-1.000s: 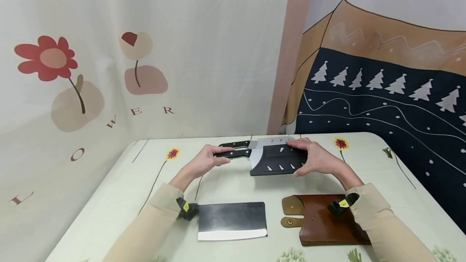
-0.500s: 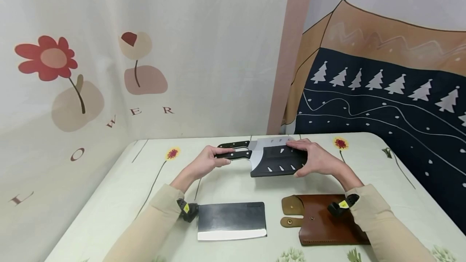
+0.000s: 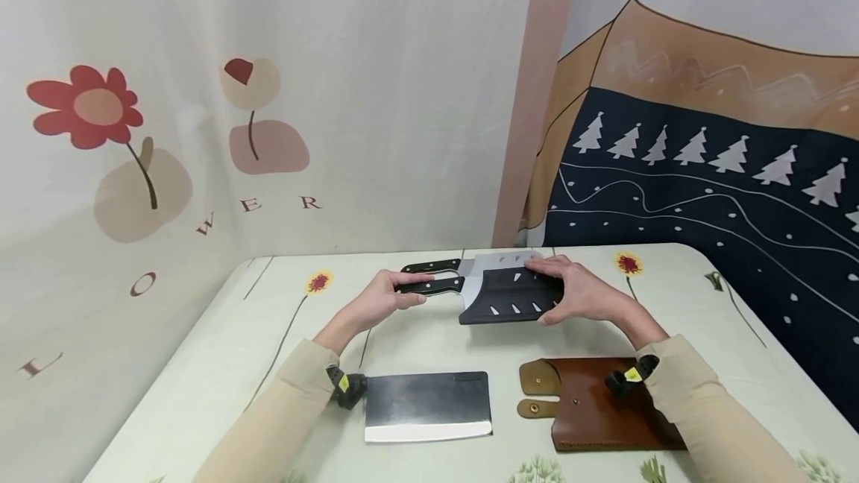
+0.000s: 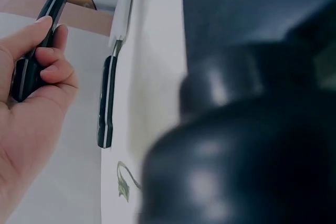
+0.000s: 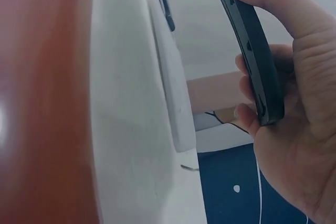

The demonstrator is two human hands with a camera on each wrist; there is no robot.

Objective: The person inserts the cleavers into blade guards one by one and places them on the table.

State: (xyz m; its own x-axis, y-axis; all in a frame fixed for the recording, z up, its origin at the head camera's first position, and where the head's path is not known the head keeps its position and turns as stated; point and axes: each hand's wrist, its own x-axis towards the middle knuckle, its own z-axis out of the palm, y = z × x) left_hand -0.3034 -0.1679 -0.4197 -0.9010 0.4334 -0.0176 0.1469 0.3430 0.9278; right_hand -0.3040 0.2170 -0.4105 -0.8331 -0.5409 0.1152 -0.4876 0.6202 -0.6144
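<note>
- A pale flowered cloth covers the table, the biggest thing under the work; everything being handled is held above it or lies on it.
- The brown leather sheath lies near the right forearm, its two tan straps pointing left. Nothing shows inside it, though part of it is hidden by the arm.
- The broad cleaver lies flat and bare, well apart from that sheath. It looks untouched so far; its handle end is hidden by the black wrist camera.
- The black sheath is raised above the far part of the table, wrapped over most of the blade of the held knife. That pairing seems largely in place, but whether the blade is going in or coming out cannot be told.
- Behind it, the rear knife lies on the cloth in a white cover; as far as can be seen, it is covered and needs nothing more.
- The right hand spreads across the end of the black sheath, thumb at the near edge and fingers bent over the other, gripping it with the sheath's depth between.
- The left hand is closed firmly round the black handle of the held knife, thumb along one side and fingers curled in against the other, with little gap.
- Smallest is the bare strip of steel between handle and sheath, the only uncovered part of that blade in sight.
</note>
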